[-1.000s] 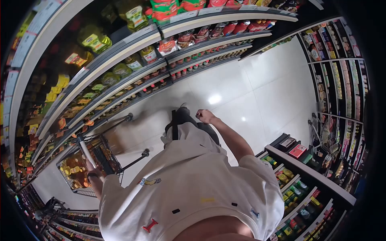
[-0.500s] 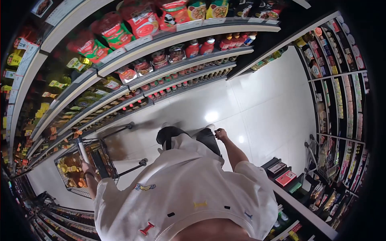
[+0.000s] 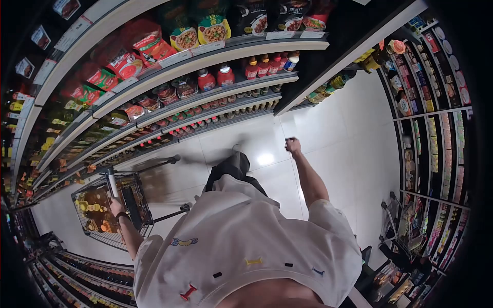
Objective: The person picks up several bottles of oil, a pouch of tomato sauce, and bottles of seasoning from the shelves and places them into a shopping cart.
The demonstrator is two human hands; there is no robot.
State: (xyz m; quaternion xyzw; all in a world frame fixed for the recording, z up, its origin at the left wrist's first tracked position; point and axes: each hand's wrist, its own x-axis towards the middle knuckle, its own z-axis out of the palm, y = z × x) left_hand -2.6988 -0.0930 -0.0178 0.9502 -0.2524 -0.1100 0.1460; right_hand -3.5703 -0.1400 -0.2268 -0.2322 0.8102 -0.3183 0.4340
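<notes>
Aisle with shopping cart, seen from above my own torso. My left hand lies at the white handle of the cart, fingers apparently closed around it, though their undersides are hidden; the bar is the part made for gripping, and one hand there probably suffices to govern the cart at my left side. A dark band circles that wrist. Amber bottles with yellow tops are grouped inside the basket, whose wire walls presumably keep them from rolling out. My right hand hangs forward over the pale floor, well apart from the shelves, its fingers curled into a loose fist; whether they enclose anything small I cannot tell. On the shelving, pouches stand with their printed faces toward the aisle, presumably for easy reading, above price labels along the edge. Red bottles stand upright one level below, a stance their flat bases seem to favour.
</notes>
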